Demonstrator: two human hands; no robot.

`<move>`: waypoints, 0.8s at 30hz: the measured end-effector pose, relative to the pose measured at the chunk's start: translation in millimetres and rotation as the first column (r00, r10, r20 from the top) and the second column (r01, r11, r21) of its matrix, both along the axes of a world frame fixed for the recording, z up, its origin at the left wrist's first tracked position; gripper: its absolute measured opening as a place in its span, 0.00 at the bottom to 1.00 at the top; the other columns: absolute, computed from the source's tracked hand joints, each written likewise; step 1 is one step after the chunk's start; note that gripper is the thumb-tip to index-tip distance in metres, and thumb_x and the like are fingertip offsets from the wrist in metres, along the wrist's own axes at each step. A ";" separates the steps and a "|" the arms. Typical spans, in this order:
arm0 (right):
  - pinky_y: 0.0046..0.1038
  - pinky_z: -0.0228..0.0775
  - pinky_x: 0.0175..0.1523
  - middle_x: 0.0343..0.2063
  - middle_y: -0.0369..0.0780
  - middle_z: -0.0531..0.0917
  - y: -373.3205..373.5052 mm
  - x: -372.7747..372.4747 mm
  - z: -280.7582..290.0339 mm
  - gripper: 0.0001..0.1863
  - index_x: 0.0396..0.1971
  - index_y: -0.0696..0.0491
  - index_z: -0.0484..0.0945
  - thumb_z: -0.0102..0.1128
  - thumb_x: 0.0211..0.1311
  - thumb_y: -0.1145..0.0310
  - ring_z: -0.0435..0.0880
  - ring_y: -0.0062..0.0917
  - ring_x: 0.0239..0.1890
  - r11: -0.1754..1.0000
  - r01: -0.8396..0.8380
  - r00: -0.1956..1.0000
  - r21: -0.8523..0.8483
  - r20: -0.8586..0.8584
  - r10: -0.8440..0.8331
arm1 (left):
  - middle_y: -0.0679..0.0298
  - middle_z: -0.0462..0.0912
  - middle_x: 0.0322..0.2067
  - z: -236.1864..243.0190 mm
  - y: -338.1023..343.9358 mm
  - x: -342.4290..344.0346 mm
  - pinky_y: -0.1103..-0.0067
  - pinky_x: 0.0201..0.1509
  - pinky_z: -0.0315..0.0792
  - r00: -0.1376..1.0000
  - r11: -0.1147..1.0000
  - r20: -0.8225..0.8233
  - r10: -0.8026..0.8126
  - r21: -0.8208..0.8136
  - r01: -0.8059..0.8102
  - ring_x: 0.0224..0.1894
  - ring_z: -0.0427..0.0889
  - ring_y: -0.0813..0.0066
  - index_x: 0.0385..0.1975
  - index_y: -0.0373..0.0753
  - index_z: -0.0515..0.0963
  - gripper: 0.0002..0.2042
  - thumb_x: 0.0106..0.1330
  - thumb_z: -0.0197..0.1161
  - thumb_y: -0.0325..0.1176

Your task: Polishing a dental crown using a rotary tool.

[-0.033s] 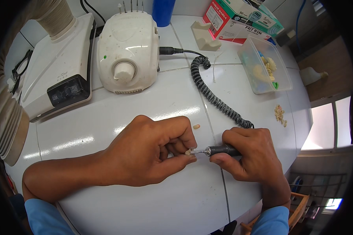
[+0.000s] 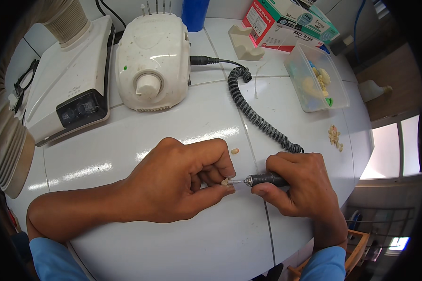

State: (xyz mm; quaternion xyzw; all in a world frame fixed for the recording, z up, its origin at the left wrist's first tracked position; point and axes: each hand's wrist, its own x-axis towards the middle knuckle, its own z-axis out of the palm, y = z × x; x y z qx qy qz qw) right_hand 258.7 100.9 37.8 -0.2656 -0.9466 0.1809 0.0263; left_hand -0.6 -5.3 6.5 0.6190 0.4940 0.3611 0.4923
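Between the thumb and fingertips of my left hand (image 2: 178,182) is a small cream tooth-like piece (image 2: 225,181), mostly covered by the fingers. My right hand (image 2: 307,185) is closed round a black rotary handpiece (image 2: 266,180), held nearly level. Its thin metal bit (image 2: 238,181) points left and meets the piece, or comes very near it; exact contact is too small to tell. Just beyond my left fingertips a second tooth-like piece (image 2: 235,151) lies on the white tabletop (image 2: 173,248). A coiled grey cord (image 2: 260,122) runs from the handpiece toward the control unit (image 2: 152,63).
The control unit has a round knob and several upright bits on top. Left of it stands a white machine (image 2: 70,79) with a ribbed hose (image 2: 7,145). At right are a clear plastic tub (image 2: 297,79), a cluster of small cream pieces (image 2: 334,136), cardboard boxes (image 2: 286,25) and a beige handpiece rest (image 2: 245,44).
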 end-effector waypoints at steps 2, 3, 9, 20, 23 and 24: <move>0.36 0.66 0.22 0.17 0.35 0.79 -1.5 -0.8 -0.3 0.27 0.27 0.50 0.81 0.71 0.69 0.39 0.81 0.33 0.17 1.000 0.005 1.000 0.011 0.001 -0.005 | 0.64 0.90 0.28 -0.1 0.1 1.2 0.85 0.30 0.74 1.000 1.000 0.011 0.007 0.021 -0.007 0.28 0.85 0.86 0.40 0.34 0.80 0.10 0.68 0.78 0.25; 0.36 0.65 0.22 0.17 0.35 0.79 -2.2 -1.1 -0.4 0.27 0.27 0.50 0.81 0.71 0.69 0.39 0.81 0.33 0.17 1.000 0.009 1.000 0.023 0.002 -0.009 | 0.64 0.90 0.28 -0.2 0.1 1.4 0.85 0.30 0.74 1.000 1.000 0.012 0.005 0.020 -0.005 0.28 0.85 0.86 0.40 0.34 0.80 0.10 0.68 0.78 0.25; 0.36 0.65 0.22 0.17 0.35 0.79 0.5 -0.2 -0.8 0.28 0.27 0.50 0.81 0.72 0.68 0.39 0.81 0.32 0.17 1.000 -0.005 1.000 0.013 -0.001 0.005 | 0.64 0.90 0.27 -0.8 -0.9 -1.0 0.84 0.29 0.75 1.000 0.999 -0.008 0.000 0.044 0.001 0.28 0.86 0.84 0.39 0.35 0.80 0.10 0.69 0.78 0.26; 0.36 0.65 0.22 0.17 0.35 0.79 0.1 -0.9 -0.4 0.28 0.27 0.50 0.81 0.72 0.68 0.39 0.80 0.33 0.17 1.000 0.002 1.000 0.016 -0.003 -0.002 | 0.63 0.89 0.26 -3.9 -0.5 -0.1 0.82 0.29 0.77 1.000 0.994 0.003 0.007 0.109 -0.007 0.27 0.88 0.82 0.35 0.35 0.80 0.10 0.68 0.79 0.25; 0.36 0.65 0.22 0.17 0.35 0.78 1.0 -0.1 -1.2 0.27 0.27 0.50 0.81 0.73 0.68 0.39 0.80 0.34 0.17 1.000 0.000 1.000 0.009 -0.009 0.000 | 0.63 0.89 0.26 -3.8 -0.4 -0.9 0.82 0.29 0.76 1.000 0.995 -0.024 -0.004 0.095 0.006 0.27 0.87 0.82 0.35 0.35 0.80 0.10 0.68 0.79 0.25; 0.36 0.65 0.22 0.17 0.35 0.78 1.1 0.1 -1.6 0.27 0.27 0.51 0.81 0.73 0.68 0.39 0.80 0.34 0.17 1.000 0.002 1.000 0.002 -0.017 -0.002 | 0.63 0.89 0.26 -4.0 0.1 -1.1 0.82 0.29 0.76 1.000 0.995 -0.023 -0.005 0.095 0.007 0.27 0.87 0.82 0.35 0.35 0.80 0.10 0.68 0.79 0.25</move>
